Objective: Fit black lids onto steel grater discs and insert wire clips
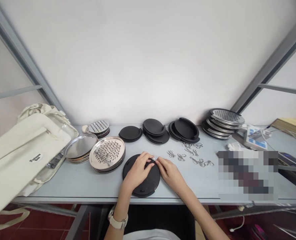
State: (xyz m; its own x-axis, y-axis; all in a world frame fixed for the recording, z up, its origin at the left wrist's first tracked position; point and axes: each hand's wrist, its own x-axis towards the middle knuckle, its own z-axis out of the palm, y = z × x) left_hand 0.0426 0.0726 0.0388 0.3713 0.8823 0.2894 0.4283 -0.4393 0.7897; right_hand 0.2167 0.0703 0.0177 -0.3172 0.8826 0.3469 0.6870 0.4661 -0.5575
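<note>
A round black plastic disc [149, 183] lies near the table's front edge, with two small dark marks or holes in its face. My left hand [139, 170] is over it, thumb and fingers closed near the disc's upper right rim. From the right, my right hand [169, 170] meets it in a pinch. Between the fingertips of both hands a small shiny metal clip [154, 159] shows, its shape mostly covered. Several bent wire clips [181, 157] are scattered beyond my right hand. Left of the disc is a stack of round metal grater plates [109, 151].
Plain metal discs [80, 146] and smaller grater plates [98, 126] are stacked at left. Along the wall stand black holders [130, 133] and a pile of graters [225, 121]. A cream bag [32, 156] covers the left end. A power strip [256, 137] with cables sits right.
</note>
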